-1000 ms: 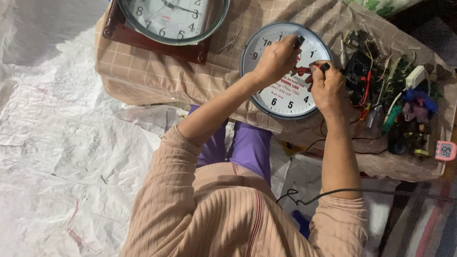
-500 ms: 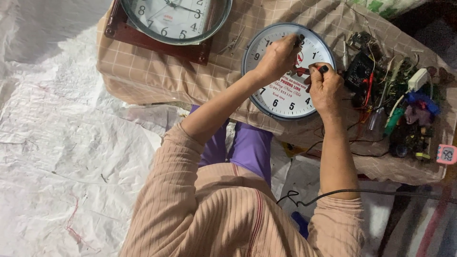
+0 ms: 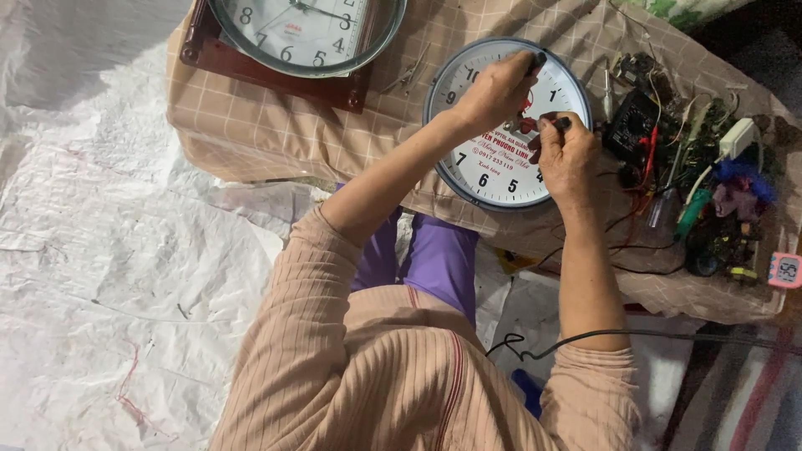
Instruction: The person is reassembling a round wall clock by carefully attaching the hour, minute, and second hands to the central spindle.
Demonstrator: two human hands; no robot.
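Note:
A round white wall clock (image 3: 489, 171) with a dark rim lies face up on a table draped in checked beige cloth (image 3: 251, 125). Both hands work over the middle of its dial. My left hand (image 3: 493, 93) reaches in from the left and grips a dark-handled tool (image 3: 535, 61) whose tip points down at the clock's centre. My right hand (image 3: 570, 157) rests on the dial's right side and pinches a small dark tool (image 3: 558, 124) by the red part at the centre. The clock's hands are hidden under my fingers.
A second, larger clock (image 3: 305, 33) on a brown wooden frame lies at the table's top left. Tangled wires, a black meter (image 3: 632, 127) and tools crowd the right side, with a small pink device (image 3: 786, 270) at the edge. A black cable (image 3: 635, 334) crosses my right arm. A white plastic sheet (image 3: 109, 276) covers the floor.
Both hands stay at the clock's centre with their tools and shift only slightly. The clock has not moved.

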